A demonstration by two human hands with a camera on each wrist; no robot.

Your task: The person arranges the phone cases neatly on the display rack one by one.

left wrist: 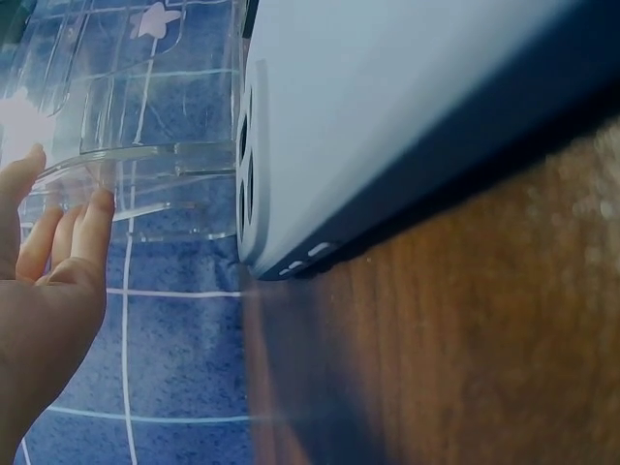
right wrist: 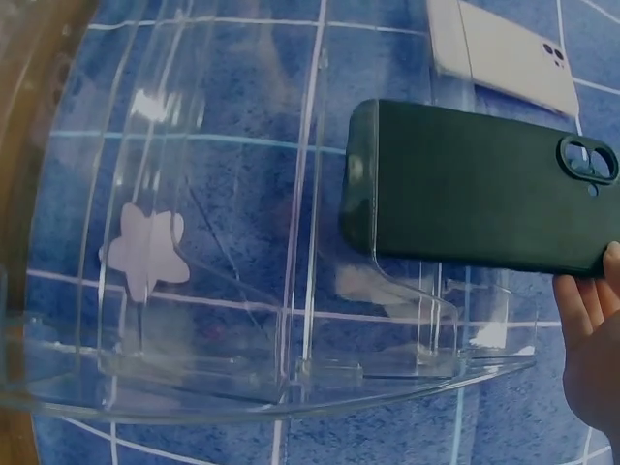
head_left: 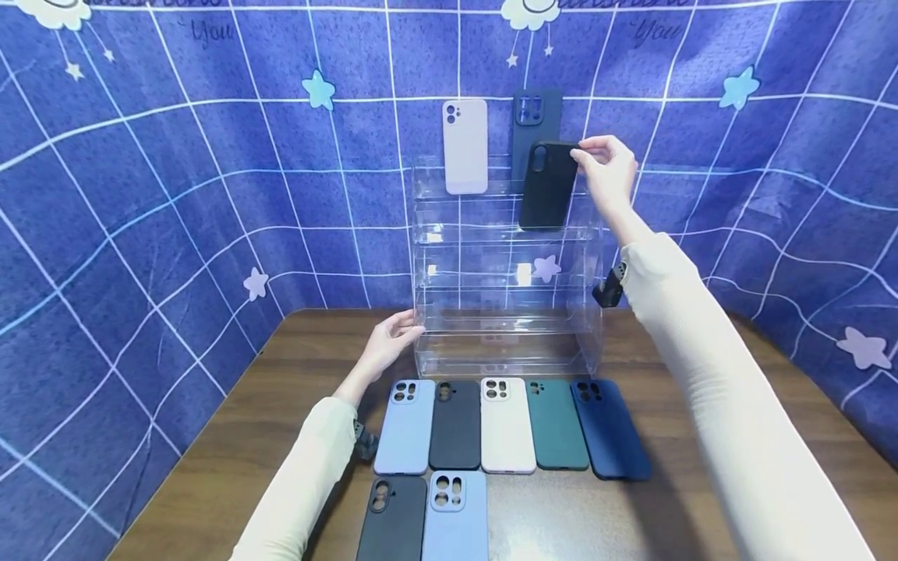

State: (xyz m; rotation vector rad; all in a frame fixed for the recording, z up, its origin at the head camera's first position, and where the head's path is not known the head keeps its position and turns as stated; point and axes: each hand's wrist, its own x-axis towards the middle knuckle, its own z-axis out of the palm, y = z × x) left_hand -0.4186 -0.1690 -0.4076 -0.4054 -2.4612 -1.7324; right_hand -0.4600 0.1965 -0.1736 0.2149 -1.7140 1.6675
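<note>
My right hand (head_left: 609, 173) pinches a black phone case (head_left: 547, 187) by its upper corner. The case's lower end sits in an upper tier of the clear stepped display rack (head_left: 501, 366), as the right wrist view shows. Behind it a dark blue case (head_left: 536, 117) stands on the top tier, partly covered. To its left, a pale pink case (head_left: 466, 148) stands upright. My left hand (head_left: 384, 343) holds the rack's lower left side edge, thumb and fingers about the clear plastic (left wrist: 145, 152).
On the wooden table (head_left: 281, 374), a row of cases lies before the rack: light blue (head_left: 404, 428), black (head_left: 454, 428), white (head_left: 508, 428), green (head_left: 557, 428) and dark blue (head_left: 612, 432). Nearer lie another black case (head_left: 393, 518) and a light blue one (head_left: 457, 522). Blue patterned cloth (head_left: 210, 195) hangs behind.
</note>
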